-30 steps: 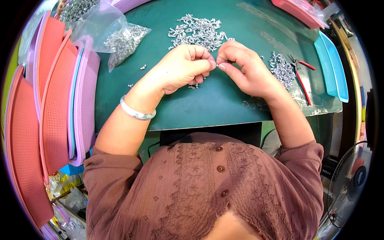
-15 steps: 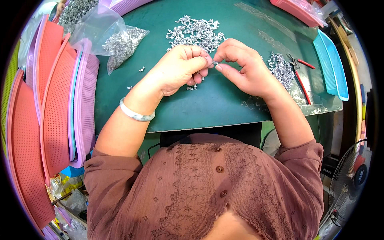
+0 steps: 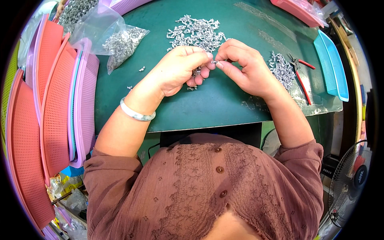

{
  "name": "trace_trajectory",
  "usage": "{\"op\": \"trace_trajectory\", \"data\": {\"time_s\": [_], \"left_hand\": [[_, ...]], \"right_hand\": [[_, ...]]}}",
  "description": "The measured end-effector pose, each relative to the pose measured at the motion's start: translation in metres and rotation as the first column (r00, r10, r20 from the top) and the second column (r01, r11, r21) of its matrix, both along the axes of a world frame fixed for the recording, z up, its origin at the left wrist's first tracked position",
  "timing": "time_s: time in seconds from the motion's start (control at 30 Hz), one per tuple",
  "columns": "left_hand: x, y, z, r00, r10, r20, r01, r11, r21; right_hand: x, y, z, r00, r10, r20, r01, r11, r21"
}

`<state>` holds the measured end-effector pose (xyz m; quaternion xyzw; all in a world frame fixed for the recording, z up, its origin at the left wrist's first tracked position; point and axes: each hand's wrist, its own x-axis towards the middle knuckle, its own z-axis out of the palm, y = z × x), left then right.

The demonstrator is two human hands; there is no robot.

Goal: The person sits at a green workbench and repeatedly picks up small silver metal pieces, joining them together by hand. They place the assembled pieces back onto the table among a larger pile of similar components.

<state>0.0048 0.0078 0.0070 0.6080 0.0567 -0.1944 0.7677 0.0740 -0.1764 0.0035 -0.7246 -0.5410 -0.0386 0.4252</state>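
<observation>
Coral baskets [image 3: 26, 152] far left; filled clear bag [image 3: 123, 47] on green table [image 3: 216, 106]; left hand [image 3: 182, 66] curled around few silver pieces [image 3: 196, 71]; small silver part [image 3: 214, 62] between both hands, near larger silver pile [image 3: 196, 33]; right hand [image 3: 244, 64] pinching it; cannot tell if left does too; smaller pile [image 3: 281, 69], red-handled pliers [image 3: 303, 87], blue basket [image 3: 331, 66].

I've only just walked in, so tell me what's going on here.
A person's left hand and right hand hold a small metal piece at the fingertips, over a green table. A large heap of silvery pieces lies beyond the hands; a smaller heap lies to the right, with open red-handled pliers beside it.
</observation>
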Motion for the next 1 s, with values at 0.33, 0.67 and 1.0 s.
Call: {"op": "trace_trajectory", "data": {"time_s": [0.33,0.67,1.0], "left_hand": [[0.005,0.007,-0.002,0.988,0.146,0.051,-0.135,0.976,-0.169],[0.007,0.010,-0.005,0.987,0.147,0.071,-0.124,0.956,-0.265],[0.005,0.007,-0.004,0.987,0.150,0.051,-0.143,0.983,-0.117]], "right_hand": [[-0.004,0.004,-0.006,0.997,0.046,0.061,-0.038,0.990,-0.139],[-0.004,0.002,-0.003,0.990,0.077,0.117,-0.046,0.969,-0.245],[-0.002,-0.002,-0.004,0.995,0.041,0.088,-0.017,0.967,-0.255]]}}
